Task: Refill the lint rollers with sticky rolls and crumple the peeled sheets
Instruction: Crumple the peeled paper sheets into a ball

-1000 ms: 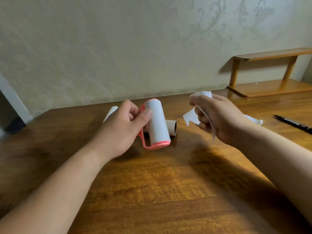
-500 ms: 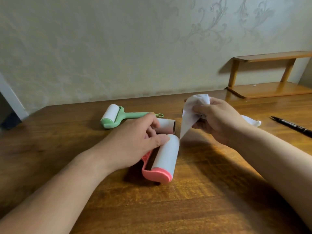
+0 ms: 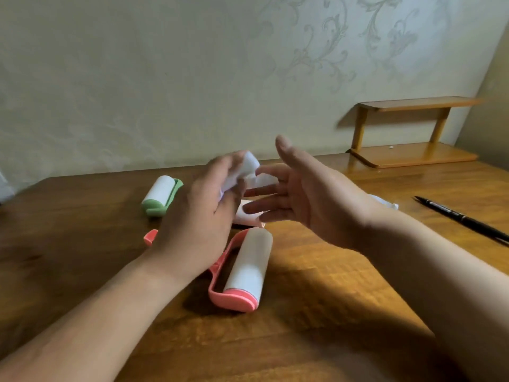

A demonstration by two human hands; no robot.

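Observation:
A pink lint roller (image 3: 242, 271) with a white sticky roll on it lies on the wooden table (image 3: 316, 312), below my hands. Its handle end (image 3: 151, 236) shows left of my left wrist. A green lint roller (image 3: 161, 194) with a white roll lies further back on the left. My left hand (image 3: 203, 216) grips a white peeled sheet (image 3: 248, 172) above the table. My right hand (image 3: 303, 194) faces it, fingers spread, fingertips touching the sheet's edge. A pale cardboard core (image 3: 248, 216) lies under both hands, mostly hidden.
A black pen (image 3: 462, 217) lies on the table at the right. Behind my right wrist a bit of white paper (image 3: 385, 202) shows. A small wooden shelf (image 3: 410, 133) stands at the back right against the papered wall.
The pink roller was set down on the table and my left hand let go of it. The sheet passed from my right hand into my left; my right hand opened.

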